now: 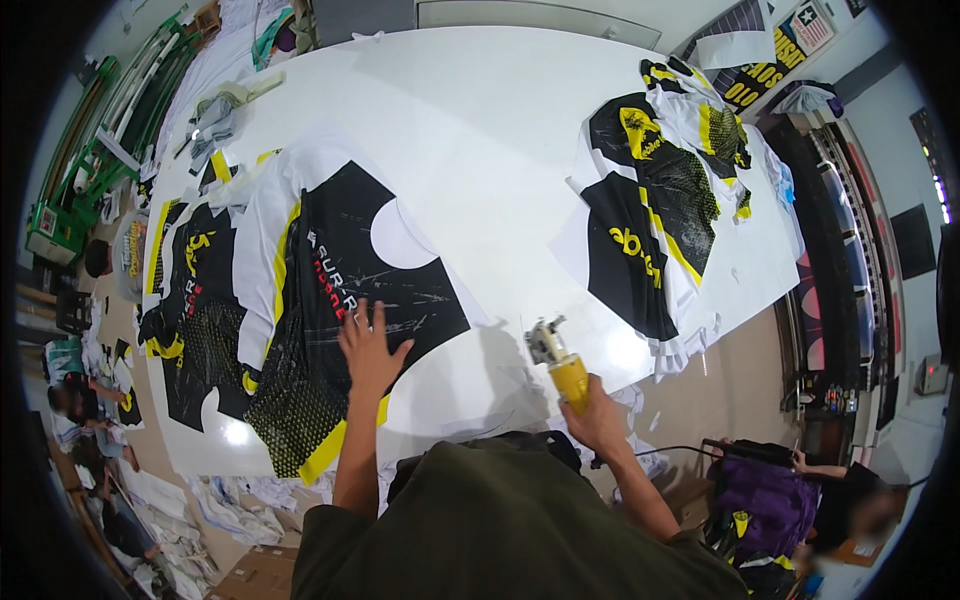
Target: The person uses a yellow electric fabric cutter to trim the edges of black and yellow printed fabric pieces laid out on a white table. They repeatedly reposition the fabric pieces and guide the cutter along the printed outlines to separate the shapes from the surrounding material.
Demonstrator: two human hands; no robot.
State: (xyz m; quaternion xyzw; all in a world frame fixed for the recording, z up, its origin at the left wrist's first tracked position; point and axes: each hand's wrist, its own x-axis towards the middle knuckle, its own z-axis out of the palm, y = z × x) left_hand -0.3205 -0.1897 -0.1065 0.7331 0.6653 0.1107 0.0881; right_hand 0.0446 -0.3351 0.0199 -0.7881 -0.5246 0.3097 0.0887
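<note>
My left hand (372, 345) lies with spread fingers on a black jersey panel (345, 235) that has yellow edging and red and white lettering. A rounded neckline is cut into the panel's upper right. In my right hand (600, 415) is a yellow-bodied electric fabric cutter (568, 378), its metal head pointing up and left. The cutter is held at the table's near edge, to the right of the panel and apart from it. More black, white and yellow cut pieces (205, 300) lie left of the panel, partly overlapped by it.
The white table (470, 130) spreads across the middle. A heap of black, white and yellow fabric pieces (655, 210) lies on its right side. The cutter's cord (680, 449) runs off to the right. White scraps (235, 510) litter the floor. Other people sit at the far left and lower right.
</note>
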